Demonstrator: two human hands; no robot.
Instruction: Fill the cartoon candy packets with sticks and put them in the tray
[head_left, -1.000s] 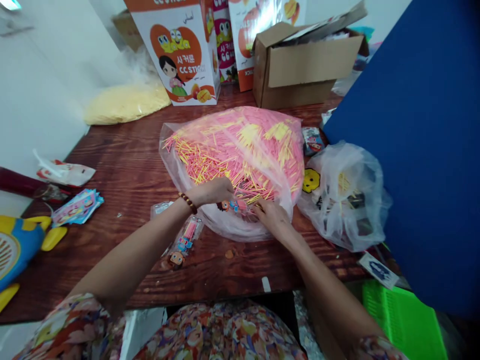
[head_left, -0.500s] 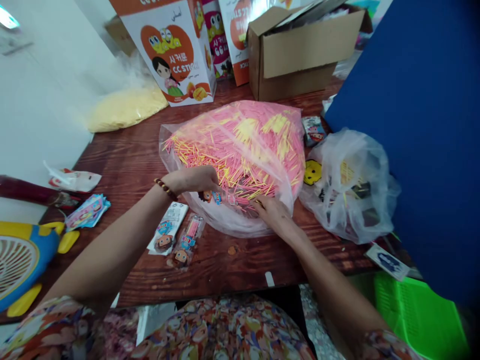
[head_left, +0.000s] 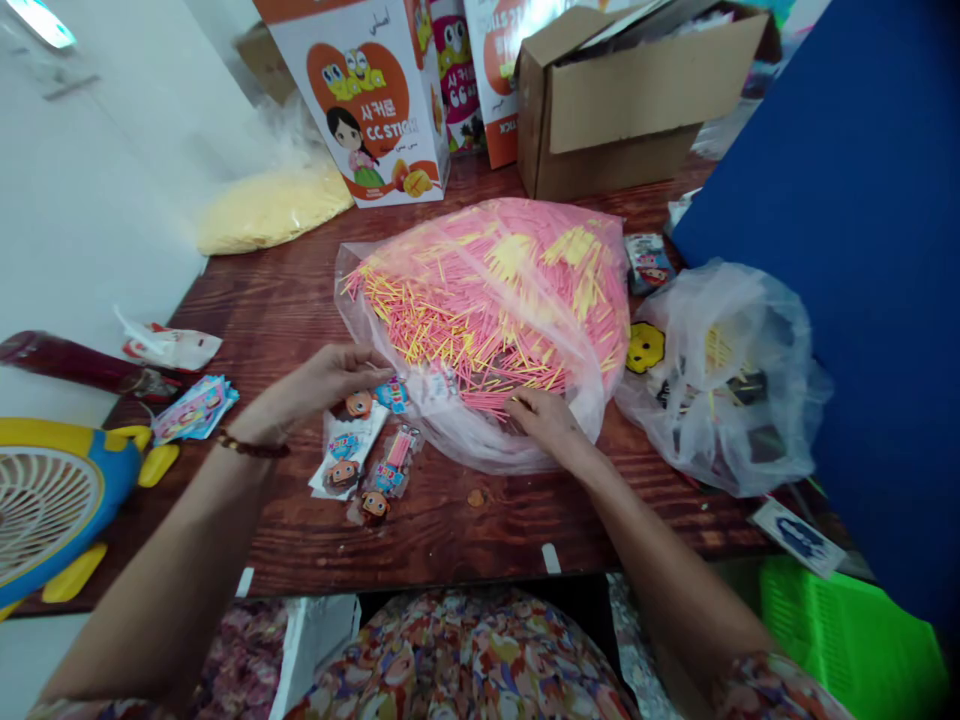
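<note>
wooden table [head_left: 285, 300], stick bag [head_left: 495, 300], cardboard box [head_left: 622, 110]

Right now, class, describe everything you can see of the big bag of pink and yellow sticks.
The big bag of sticks is clear, thin, crinkled plastic, bulging into a wide mound with loose pink and yellow sticks lying every way. It lies flat on the wooden table, its near edge open. The right hand rests at that opening among the sticks; the left hand is beside its near left corner.
</note>
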